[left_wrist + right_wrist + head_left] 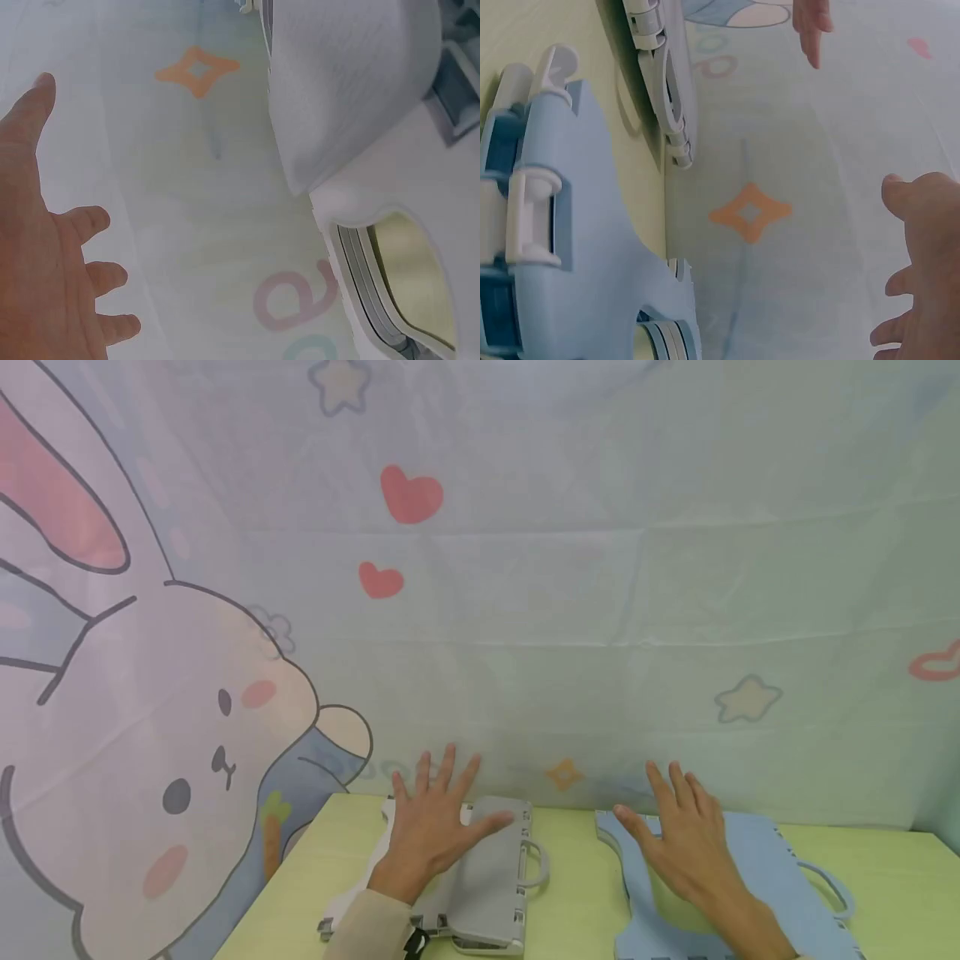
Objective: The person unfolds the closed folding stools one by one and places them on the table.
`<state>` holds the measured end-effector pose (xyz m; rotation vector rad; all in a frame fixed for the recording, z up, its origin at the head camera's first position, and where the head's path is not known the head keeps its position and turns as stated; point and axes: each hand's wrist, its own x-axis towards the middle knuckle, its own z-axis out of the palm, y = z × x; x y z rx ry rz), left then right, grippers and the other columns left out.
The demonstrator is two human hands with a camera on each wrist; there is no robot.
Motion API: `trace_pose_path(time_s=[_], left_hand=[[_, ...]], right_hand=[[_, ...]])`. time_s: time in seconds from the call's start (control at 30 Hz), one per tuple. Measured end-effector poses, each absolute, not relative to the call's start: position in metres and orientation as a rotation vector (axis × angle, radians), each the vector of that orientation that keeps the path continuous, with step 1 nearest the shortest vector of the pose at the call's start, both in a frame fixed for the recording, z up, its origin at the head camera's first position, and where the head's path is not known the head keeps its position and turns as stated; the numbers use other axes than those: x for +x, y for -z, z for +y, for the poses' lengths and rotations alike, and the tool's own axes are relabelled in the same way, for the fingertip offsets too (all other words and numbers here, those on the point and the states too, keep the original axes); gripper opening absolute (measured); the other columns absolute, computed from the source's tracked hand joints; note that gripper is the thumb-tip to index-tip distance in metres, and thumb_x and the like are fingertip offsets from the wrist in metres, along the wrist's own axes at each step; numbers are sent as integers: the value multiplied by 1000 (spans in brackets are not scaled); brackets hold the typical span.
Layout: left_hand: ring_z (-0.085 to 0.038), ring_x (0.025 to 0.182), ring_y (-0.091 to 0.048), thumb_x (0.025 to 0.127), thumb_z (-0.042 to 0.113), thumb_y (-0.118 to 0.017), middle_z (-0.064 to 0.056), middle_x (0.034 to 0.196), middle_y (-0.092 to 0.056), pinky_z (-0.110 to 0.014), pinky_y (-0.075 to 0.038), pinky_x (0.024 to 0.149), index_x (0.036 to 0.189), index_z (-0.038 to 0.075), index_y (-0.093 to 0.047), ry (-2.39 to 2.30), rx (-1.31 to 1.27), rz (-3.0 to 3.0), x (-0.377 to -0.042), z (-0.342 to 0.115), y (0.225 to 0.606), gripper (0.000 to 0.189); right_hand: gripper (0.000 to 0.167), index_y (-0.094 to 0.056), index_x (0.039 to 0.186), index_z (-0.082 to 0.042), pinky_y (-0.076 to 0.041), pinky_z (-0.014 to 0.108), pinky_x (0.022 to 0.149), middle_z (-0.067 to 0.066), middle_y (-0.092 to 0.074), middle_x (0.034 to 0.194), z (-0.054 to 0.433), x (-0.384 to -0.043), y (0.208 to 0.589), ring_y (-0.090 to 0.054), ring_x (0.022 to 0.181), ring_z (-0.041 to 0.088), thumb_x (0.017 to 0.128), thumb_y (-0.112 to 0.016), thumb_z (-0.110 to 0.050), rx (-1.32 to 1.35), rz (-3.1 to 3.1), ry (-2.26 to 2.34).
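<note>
My left hand (431, 839), fingers spread, is held over a folded grey-and-white plastic stool (491, 868) that lies flat with its carry handle on the right. The left wrist view shows this hand (45, 255) apart from the stool's white panels (352, 90), holding nothing. Over a folded light-blue plastic stool (765, 877) hovers my right hand (686, 852), its fingers extended and thumb out to the side. In the right wrist view a gap separates that hand (937, 262) from the blue stool's hinged edge (536, 217); its grasp is empty too.
Both folded stools lie on a yellow-green table (573, 893), with a strip of tabletop between them. Behind the table hangs a printed cloth (525, 693) with a rabbit, hearts and stars. The blue stool's handle (828, 889) sticks out to the right.
</note>
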<state>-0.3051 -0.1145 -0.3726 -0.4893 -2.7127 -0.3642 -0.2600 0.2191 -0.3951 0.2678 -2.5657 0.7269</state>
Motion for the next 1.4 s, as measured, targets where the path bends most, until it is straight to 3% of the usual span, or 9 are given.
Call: trace_pose_path(time_s=[0.33,0.7,0.93,1.4], left_hand=[[-46,159,-13,91,86,-51,-11,176,-17,-80,-8,120,170,28,-32,386,-464,-2734,-298,-131,379,100],[-48,158,-17,91,85,-53,-13,176,-17,-83,-13,117,170,25,-31,406,-409,-2753,-298,-158,383,102],[-49,157,-19,93,79,-58,-14,175,-19,-84,-13,116,169,23,-32,421,-385,-2754,-296,-170,387,99],[-52,156,-19,92,80,-59,-17,174,-20,-86,-9,115,170,24,-30,442,-358,-2777,-294,-193,397,101]], right_hand=[[82,-31,163,7,-20,83,113,41,-24,163,206,-257,402,-22,147,65,108,-59,-48,281,-2486,-824],[81,-26,165,5,-36,86,102,38,-22,166,192,-259,408,-23,149,61,110,-54,-48,264,-2504,-933],[80,-25,164,7,-27,83,111,39,-21,166,187,-263,407,-20,150,61,111,-52,-47,283,-2489,-1009],[79,-24,165,5,-21,71,123,32,-25,168,168,-273,413,-21,153,54,112,-53,-45,282,-2465,-1185]])
